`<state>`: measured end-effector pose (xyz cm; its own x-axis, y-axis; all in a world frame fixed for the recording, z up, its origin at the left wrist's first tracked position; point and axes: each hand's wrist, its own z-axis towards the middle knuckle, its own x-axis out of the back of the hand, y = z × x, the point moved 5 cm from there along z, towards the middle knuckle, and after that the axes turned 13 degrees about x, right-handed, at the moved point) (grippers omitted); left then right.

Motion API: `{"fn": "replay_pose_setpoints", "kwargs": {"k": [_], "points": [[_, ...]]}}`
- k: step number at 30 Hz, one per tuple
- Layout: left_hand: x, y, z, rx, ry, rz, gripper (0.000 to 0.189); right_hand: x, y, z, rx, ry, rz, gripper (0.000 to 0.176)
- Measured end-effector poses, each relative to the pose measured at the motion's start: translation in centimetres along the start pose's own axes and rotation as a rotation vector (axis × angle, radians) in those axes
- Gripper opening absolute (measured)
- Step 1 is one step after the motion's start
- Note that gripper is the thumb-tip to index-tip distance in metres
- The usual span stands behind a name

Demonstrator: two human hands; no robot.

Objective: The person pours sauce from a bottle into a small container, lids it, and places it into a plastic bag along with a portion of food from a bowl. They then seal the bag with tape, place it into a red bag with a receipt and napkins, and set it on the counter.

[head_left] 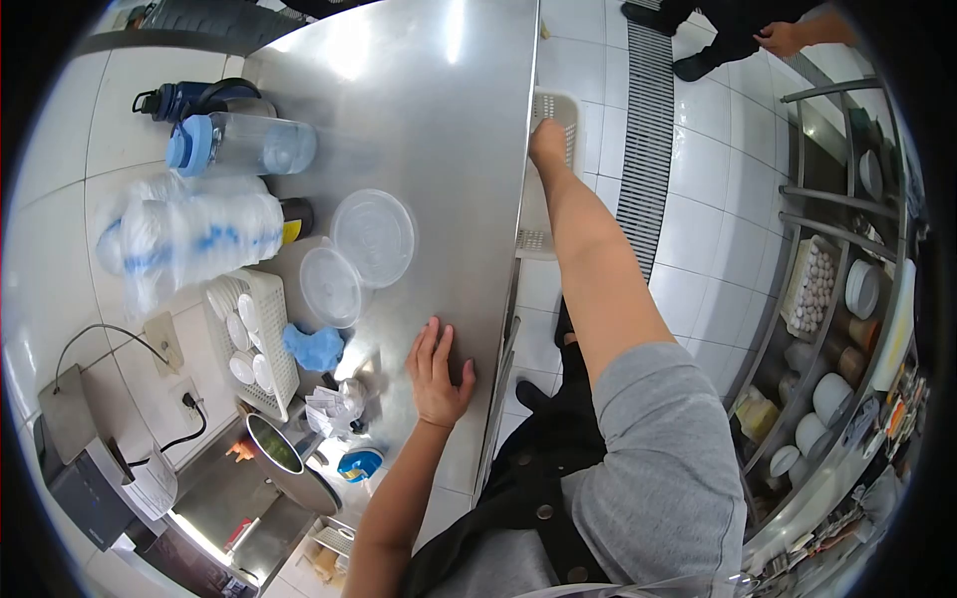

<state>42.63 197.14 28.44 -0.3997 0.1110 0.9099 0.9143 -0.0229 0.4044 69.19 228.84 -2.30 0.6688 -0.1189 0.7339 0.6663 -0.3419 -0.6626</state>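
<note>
My left hand (pixel 439 374) lies nearest, palm down on the brushed stainless steel surface (pixel 439 130). The fingers are spread flat and it holds nothing. It looks like it is bracing me while I lean.

Just past its fingertips sit two clear round plastic lids (pixel 371 235), one overlapping the other. A crumpled blue cloth (pixel 314 347) lies to the side, beside a white slotted tray (pixel 271 299).

Farther along the wall side there's a plastic-wrapped sleeve of white cups (pixel 194 239). Then comes a clear bottle with a blue cap (pixel 244 145), lying on its side.

My right hand (pixel 546 145) is stretched well out, touching the white slotted plastic basket (pixel 560 105). The basket hangs at the surface's outer edge, over the white tiled floor (pixel 698 179). I cannot tell how far the fingers are closed, or whether they have a real hold on the rim.

That is my worry. With the arm this extended and the grip unclear, the basket could tip off the edge and drop onto the tiles. The steel looks slick, so the bracing palm could slide and sweep those lids off. Beyond the basket, another person's hand (pixel 778 38) shows near the floor drain grate (pixel 648 120), close enough for a collision.
</note>
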Motion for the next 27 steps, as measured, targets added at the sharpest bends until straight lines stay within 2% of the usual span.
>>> {"fn": "replay_pose_setpoints", "kwargs": {"k": [3,6,9,15,18,21,24,27], "points": [[-0.1,0.0,0.0,0.007,0.006,-0.003,0.063,0.9,-1.2,-0.7,-0.004,-0.083,-0.073,0.018],[0.0,0.0,0.0,0.008,0.001,-0.001,0.063,0.9,-1.7,-0.7,0.028,-0.068,-0.082,0.018],[-0.1,-0.1,0.0,0.012,-0.001,-0.003,0.063,1.4,-1.9,-0.7,-0.063,-0.094,-0.014,0.018],[0.0,0.1,0.1,0.014,-0.003,-0.011,0.063,0.7,-2.4,-0.4,-0.028,-0.136,-0.128,0.02],[0.1,0.2,0.1,0.012,0.0,-0.014,0.063,0.3,-2.4,-0.4,0.01,-0.125,-0.094,0.022],[0.0,-0.1,-0.1,0.006,0.002,-0.011,0.063,0.2,-3.2,-0.3,0.115,-0.116,-0.23,0.024],[0.2,0.1,0.1,0.006,0.002,-0.019,0.062,1.7,-4.1,-1.3,0.048,0.031,-0.042,0.025],[0.1,0.0,0.0,0.009,-0.001,-0.016,0.063,0.6,-4.1,-0.4,0.146,0.045,-0.113,0.025]]}}
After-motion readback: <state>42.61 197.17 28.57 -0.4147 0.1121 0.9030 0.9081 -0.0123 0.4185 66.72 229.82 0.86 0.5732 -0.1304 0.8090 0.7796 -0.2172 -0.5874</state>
